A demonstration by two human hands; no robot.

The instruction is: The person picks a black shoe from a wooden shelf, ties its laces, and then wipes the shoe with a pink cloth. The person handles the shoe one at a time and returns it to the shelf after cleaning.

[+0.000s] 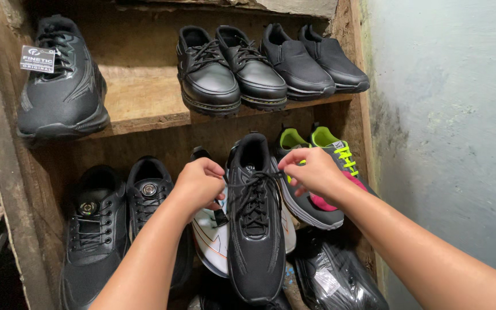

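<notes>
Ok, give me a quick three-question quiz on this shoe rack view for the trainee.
1. True or false: both hands, left hand and right hand, are at the laces of the black sneaker.
2. Which shoe on the upper shelf carries a hanging tag? A) the black sneaker at the left B) the lace-up leather shoes C) the slip-on shoes
3. What colour are the laces of the grey sneaker beside the right hand?

Key: 1 true; 2 A; 3 neon yellow-green.
</notes>
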